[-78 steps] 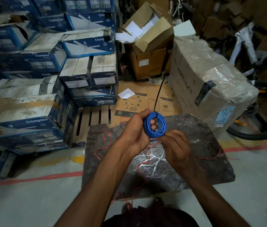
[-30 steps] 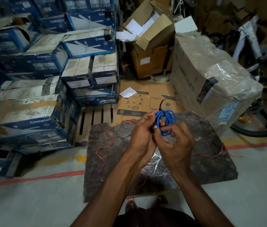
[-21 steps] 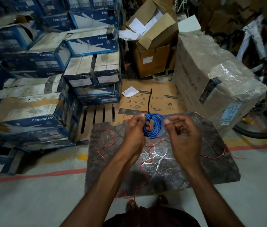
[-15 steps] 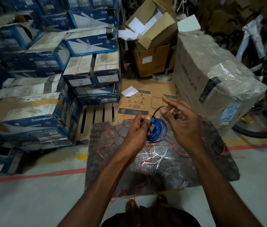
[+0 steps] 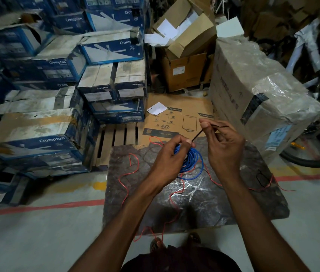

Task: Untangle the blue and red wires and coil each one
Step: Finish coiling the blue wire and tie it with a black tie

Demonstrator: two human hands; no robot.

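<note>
The blue wire coil (image 5: 191,163) hangs above the stone slab (image 5: 243,203), its turns gripped by the left hand (image 5: 167,160). The right hand (image 5: 224,150) pinches a dark tail (image 5: 197,135), probably its free end. The red wire (image 5: 119,179) sprawls across the slab. Risk: 1 slack grip springs the turns.

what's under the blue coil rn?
Dark marbled slab with loose red wire crossing it below the blue coil. The left hand grips the coil's left side and hides what lies beneath there. Contact with the slab: cannot tell.

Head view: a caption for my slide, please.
Left hand holds the blue coil; right hand pinches a thin dark strand above it.
</note>
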